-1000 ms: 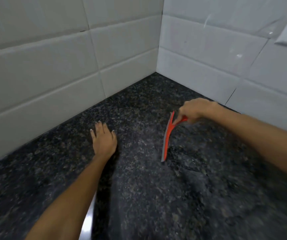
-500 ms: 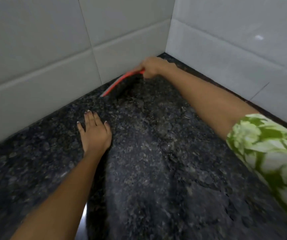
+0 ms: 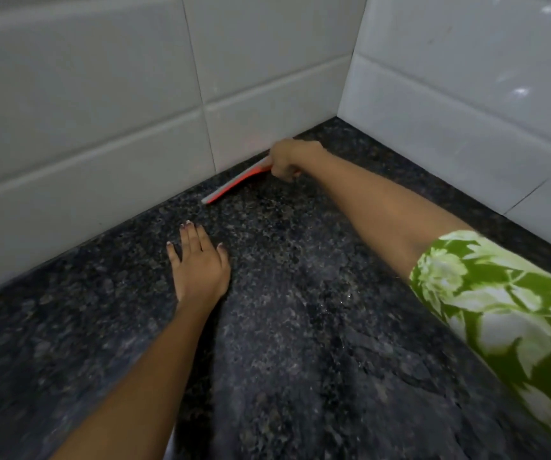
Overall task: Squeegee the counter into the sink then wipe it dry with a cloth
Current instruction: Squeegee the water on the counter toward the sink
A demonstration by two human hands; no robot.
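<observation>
A red squeegee [image 3: 234, 184] with a grey blade lies low on the dark speckled granite counter [image 3: 300, 327], its blade running along the foot of the left tiled wall near the corner. My right hand [image 3: 292, 159] is closed around its handle, arm stretched far forward. My left hand [image 3: 199, 263] rests flat on the counter, palm down, fingers slightly spread, a short way in front of the blade's free end. No sink or cloth is in view.
White tiled walls [image 3: 101, 127] meet in a corner [image 3: 350, 94] at the back and close off the counter on the left and right. A green floral sleeve [image 3: 500, 310] covers my right upper arm.
My right hand carried the squeegee from mid-counter up to the back wall and set its blade down along the wall's foot. The left hand stayed flat in place.
</observation>
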